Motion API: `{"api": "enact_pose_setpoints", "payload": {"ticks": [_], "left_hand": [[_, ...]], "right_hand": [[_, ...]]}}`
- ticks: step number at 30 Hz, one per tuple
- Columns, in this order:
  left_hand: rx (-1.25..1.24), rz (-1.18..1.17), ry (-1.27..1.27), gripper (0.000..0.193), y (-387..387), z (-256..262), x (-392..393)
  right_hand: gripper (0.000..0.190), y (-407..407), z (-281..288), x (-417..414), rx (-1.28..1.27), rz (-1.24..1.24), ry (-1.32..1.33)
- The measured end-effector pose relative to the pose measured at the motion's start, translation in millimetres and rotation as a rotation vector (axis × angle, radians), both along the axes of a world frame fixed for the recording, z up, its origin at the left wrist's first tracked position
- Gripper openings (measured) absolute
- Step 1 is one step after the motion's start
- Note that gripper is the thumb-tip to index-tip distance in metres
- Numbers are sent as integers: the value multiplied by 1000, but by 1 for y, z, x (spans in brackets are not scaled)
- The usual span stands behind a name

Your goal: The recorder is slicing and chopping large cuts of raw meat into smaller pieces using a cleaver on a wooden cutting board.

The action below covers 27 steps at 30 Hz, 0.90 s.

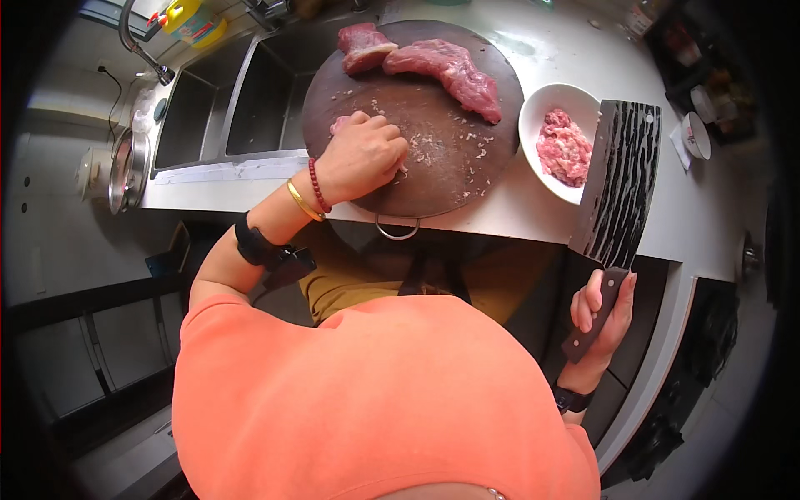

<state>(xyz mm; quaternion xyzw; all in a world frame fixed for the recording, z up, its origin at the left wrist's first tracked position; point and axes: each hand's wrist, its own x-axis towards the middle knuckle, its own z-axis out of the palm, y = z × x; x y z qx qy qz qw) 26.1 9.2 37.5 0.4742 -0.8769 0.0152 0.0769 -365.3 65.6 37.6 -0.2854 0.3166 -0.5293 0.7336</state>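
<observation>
My left hand (365, 150) is curled over a piece of raw meat (339, 125) on the left part of a round wooden chopping board (431, 187); the hand covers most of that piece. In my right hand (600, 312) is a cleaver (622, 187) by its dark riveted handle, the wide blade upright in view, right of the board and overlapping a bowl's edge. Two larger pieces of raw meat, a short one (362, 47) and a long one (447, 69), lie at the board's far side. The white bowl (531, 144) holds chopped meat (562, 150).
A double steel sink (250, 94) with a faucet (128, 34) lies left of the board. Behind it stands a yellow spray bottle (194, 24). A metal ring handle (398, 237) hangs over the counter's front edge. A small white bowl (695, 135) sits farther right.
</observation>
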Motion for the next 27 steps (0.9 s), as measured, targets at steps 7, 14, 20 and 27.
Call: {"api": "enact_pose_setpoints", "payload": {"ticks": [7,14,20,27], "left_hand": [[-36,-19,-73,7,1,-9,-2],[-85,-11,108,6,-30,25,-9],[-543,-2,632,15,-67,90,-76],[-18,-292,-41,22,-123,-27,-147]], "right_hand": [[33,0,9,9,-2,7,15],[34,5,2,-1,-14,-19,15],[40,7,-5,-7,-13,-84,17],[42,10,1,-1,21,-167,50]]}}
